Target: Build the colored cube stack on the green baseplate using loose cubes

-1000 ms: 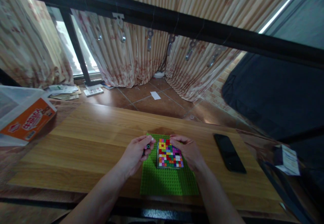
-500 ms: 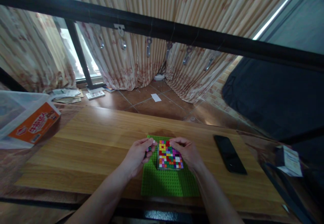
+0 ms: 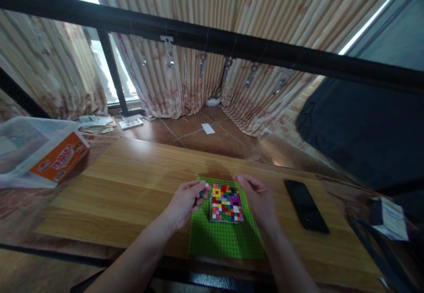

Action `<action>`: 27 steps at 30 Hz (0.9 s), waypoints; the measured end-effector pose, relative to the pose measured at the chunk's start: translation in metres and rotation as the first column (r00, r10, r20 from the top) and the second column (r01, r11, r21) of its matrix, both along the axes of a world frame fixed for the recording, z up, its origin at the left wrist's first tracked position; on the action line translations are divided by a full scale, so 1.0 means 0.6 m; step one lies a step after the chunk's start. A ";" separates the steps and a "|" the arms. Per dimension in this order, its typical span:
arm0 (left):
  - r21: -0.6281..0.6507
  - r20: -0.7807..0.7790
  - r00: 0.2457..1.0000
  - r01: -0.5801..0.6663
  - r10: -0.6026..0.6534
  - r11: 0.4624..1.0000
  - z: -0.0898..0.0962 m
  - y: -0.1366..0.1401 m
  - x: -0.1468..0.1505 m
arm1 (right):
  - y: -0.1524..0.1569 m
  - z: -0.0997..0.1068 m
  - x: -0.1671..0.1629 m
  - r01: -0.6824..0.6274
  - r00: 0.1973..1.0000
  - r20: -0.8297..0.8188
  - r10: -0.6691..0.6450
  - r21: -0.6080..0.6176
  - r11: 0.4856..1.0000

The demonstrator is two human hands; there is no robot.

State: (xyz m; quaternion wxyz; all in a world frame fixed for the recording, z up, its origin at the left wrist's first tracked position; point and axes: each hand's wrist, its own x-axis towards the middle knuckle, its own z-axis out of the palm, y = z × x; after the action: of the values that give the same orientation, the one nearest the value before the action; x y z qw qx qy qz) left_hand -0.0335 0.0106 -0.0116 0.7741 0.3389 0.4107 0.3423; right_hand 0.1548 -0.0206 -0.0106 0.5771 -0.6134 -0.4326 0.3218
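A square block of many-coloured small building bricks (image 3: pixel 227 202) sits on a green studded baseplate (image 3: pixel 225 242) on the wooden table. My left hand (image 3: pixel 185 201) is closed at the block's left side. It pinches a small white brick (image 3: pixel 207 186) between thumb and forefinger, with small black bricks (image 3: pixel 200 195) tucked in the fingers below. My right hand (image 3: pixel 260 195) hovers just past the block's upper right corner, apart from it. Its fingers are loosely bent, the thumb and forefinger slightly parted, and nothing shows between them.
A black phone (image 3: pixel 306 205) lies to the right on the wooden table (image 3: pixel 132 187). At the far left stands a clear plastic bin (image 3: pixel 20 169) with an orange label. A dark metal bar (image 3: pixel 198 34) with hanging clips crosses above, before striped curtains (image 3: pixel 192 1).
My right hand has lifted off the brick block's upper edge and moved right. The left hand still holds its bricks beside the block. The whole view has shifted slightly.
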 end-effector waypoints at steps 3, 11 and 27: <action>0.005 0.013 1.000 0.018 -0.018 1.000 0.001 -0.001 0.001 | -0.008 0.011 -0.018 -0.106 0.973 0.214 0.087 0.081 0.991; 0.047 0.040 0.993 0.106 -0.108 0.993 0.007 -0.005 -0.004 | -0.015 0.022 -0.065 -0.325 0.828 0.514 0.222 0.119 0.938; -0.035 0.169 0.976 0.147 -0.139 0.989 0.011 -0.006 -0.009 | -0.014 0.015 -0.066 -0.318 0.910 0.321 0.262 0.136 0.938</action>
State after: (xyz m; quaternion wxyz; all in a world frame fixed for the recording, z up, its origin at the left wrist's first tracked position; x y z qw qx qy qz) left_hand -0.0389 0.0071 -0.0051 0.8361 0.3195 0.3271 0.3029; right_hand 0.1150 -0.0292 -0.0014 0.5052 -0.5270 -0.6292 0.2666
